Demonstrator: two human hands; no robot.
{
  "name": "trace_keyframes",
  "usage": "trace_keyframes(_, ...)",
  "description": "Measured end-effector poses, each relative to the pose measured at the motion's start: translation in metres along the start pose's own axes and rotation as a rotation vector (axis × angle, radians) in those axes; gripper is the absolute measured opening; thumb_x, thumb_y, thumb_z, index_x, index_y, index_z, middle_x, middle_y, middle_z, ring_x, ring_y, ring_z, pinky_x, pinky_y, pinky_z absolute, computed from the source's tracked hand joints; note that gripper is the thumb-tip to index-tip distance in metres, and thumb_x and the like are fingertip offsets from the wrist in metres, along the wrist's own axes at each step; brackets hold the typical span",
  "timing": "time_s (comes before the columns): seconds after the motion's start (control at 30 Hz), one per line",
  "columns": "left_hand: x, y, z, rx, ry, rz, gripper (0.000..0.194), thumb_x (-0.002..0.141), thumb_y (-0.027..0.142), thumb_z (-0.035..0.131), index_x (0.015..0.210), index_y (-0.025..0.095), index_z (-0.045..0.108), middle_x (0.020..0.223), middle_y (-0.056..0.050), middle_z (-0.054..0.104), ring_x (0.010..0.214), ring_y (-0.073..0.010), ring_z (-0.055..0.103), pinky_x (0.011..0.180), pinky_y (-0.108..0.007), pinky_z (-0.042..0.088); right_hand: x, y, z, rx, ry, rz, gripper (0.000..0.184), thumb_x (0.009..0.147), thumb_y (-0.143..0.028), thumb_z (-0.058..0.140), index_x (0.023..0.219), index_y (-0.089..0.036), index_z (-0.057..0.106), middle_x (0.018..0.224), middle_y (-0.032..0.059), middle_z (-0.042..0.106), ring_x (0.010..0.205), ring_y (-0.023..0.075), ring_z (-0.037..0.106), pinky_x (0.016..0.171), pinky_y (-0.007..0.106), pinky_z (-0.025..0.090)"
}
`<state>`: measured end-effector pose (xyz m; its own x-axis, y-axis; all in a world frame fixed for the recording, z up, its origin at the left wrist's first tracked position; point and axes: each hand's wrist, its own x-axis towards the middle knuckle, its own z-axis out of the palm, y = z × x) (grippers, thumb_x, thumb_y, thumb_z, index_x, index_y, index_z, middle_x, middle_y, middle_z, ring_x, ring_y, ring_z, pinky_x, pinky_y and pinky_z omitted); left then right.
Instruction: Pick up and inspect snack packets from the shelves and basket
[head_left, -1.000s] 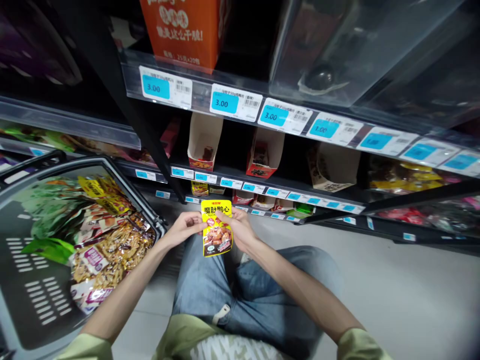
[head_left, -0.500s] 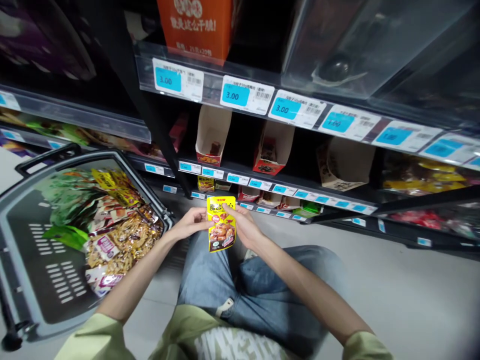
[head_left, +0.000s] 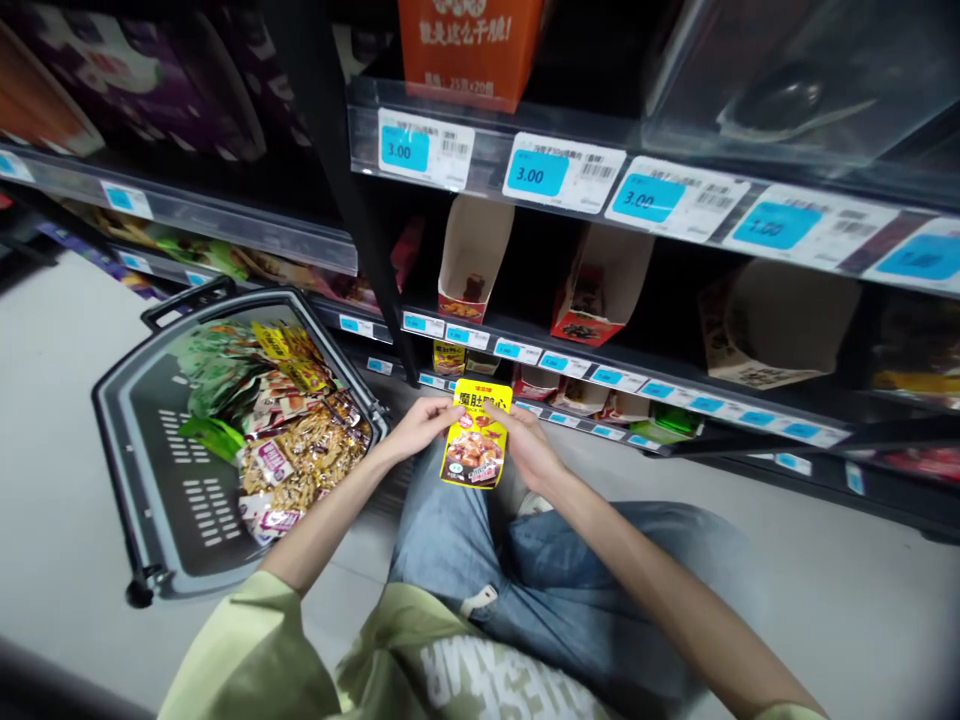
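Observation:
Between my hands, above my knees, is a yellow snack packet with dark lettering and a picture of food, its printed face toward me. My left hand pinches its left edge near the top. On the other side my right hand grips the right edge, with the thumb lying over the front. To the left on the floor stands a grey shopping basket. It holds green packets, yellow-and-black packets and clear bags of brown snacks.
Shelves with price labels rise in front. An orange carton stands on the upper shelf. Below are open cardboard display boxes, a few holding small packets. A dark shelf post stands beyond the basket. Grey floor lies at the right.
The view has turned left, so the shelves, basket and hands appear farther right. Both hands keep hold of the packet; my left fingers sit slightly higher along its edge.

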<state>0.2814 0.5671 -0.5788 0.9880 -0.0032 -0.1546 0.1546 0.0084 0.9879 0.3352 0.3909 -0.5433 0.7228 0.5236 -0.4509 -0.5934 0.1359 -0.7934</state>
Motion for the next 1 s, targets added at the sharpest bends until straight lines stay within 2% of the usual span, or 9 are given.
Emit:
trace_keyframes(0.1,0.001,-0.005,0.0,0.038,0.036,0.02,0.044,0.081,0.053,0.063,0.063,0.015,0.05,0.058,0.005,0.045,0.055,-0.0075,0.038,0.053,-0.02,0.029,0.001,0.001,0.0,-0.095,-0.001,-0.042,0.037,0.063,-0.042,0.083,0.09,-0.019,0.072,0.093,0.0066,0.077,0.092,0.0261,0.07,0.082,0.038,0.054)
trace_keyframes(0.3,0.003,-0.012,-0.002,0.118,0.068,0.085,0.04,0.085,0.048,0.06,0.065,0.015,0.048,0.061,0.005,0.043,0.059,-0.0079,0.038,0.056,-0.02,0.03,0.008,0.01,-0.009,-0.357,-0.029,-0.219,0.041,0.06,-0.036,0.085,0.093,-0.019,0.069,0.096,0.007,0.076,0.085,0.025,0.071,0.077,0.039,0.056)
trace_keyframes(0.4,0.003,-0.014,-0.003,0.121,0.08,0.092,0.04,0.084,0.047,0.061,0.066,0.016,0.045,0.06,0.006,0.039,0.057,-0.0074,0.035,0.055,-0.02,0.028,0.009,0.018,-0.013,-0.545,0.026,-0.296,0.041,0.06,-0.034,0.084,0.094,-0.019,0.067,0.096,0.0074,0.075,0.084,0.0252,0.07,0.076,0.039,0.056)
trace_keyframes(0.57,0.001,-0.012,-0.001,0.113,0.048,0.077,0.044,0.084,0.048,0.061,0.063,0.017,0.039,0.06,0.006,0.036,0.056,-0.0065,0.031,0.053,-0.02,0.025,0.005,0.02,-0.012,-0.803,0.11,-0.373,0.038,0.067,-0.032,0.078,0.1,-0.019,0.064,0.097,0.0087,0.074,0.087,0.0263,0.07,0.077,0.04,0.056)
trace_keyframes(0.77,0.002,-0.004,0.0,0.04,0.026,0.066,0.044,0.087,0.051,0.057,0.064,0.015,0.045,0.062,0.004,0.04,0.058,-0.0076,0.036,0.055,-0.021,0.029,0.008,0.02,-0.014,-0.831,0.08,-0.382,0.036,0.07,-0.033,0.075,0.101,-0.018,0.063,0.099,0.0087,0.073,0.088,0.0255,0.07,0.077,0.039,0.056)
trace_keyframes(0.9,0.002,-0.006,-0.001,-0.009,-0.01,0.031,0.04,0.088,0.051,0.054,0.076,0.013,0.054,0.07,0.002,0.049,0.063,-0.0095,0.042,0.058,-0.022,0.033,0.008,0.019,-0.014,-0.875,0.076,-0.387,0.039,0.071,-0.032,0.075,0.105,-0.018,0.062,0.101,0.0094,0.073,0.091,0.0267,0.07,0.079,0.04,0.056)
trace_keyframes(1.0,0.002,-0.01,-0.002,0.043,-0.028,0.045,0.04,0.09,0.051,0.052,0.078,0.013,0.056,0.07,0.002,0.049,0.064,-0.01,0.042,0.058,-0.022,0.034,0.004,0.016,-0.013,-0.975,0.08,-0.413,0.044,0.073,-0.031,0.073,0.113,-0.019,0.06,0.108,0.0111,0.072,0.097,0.0289,0.069,0.084,0.043,0.055)
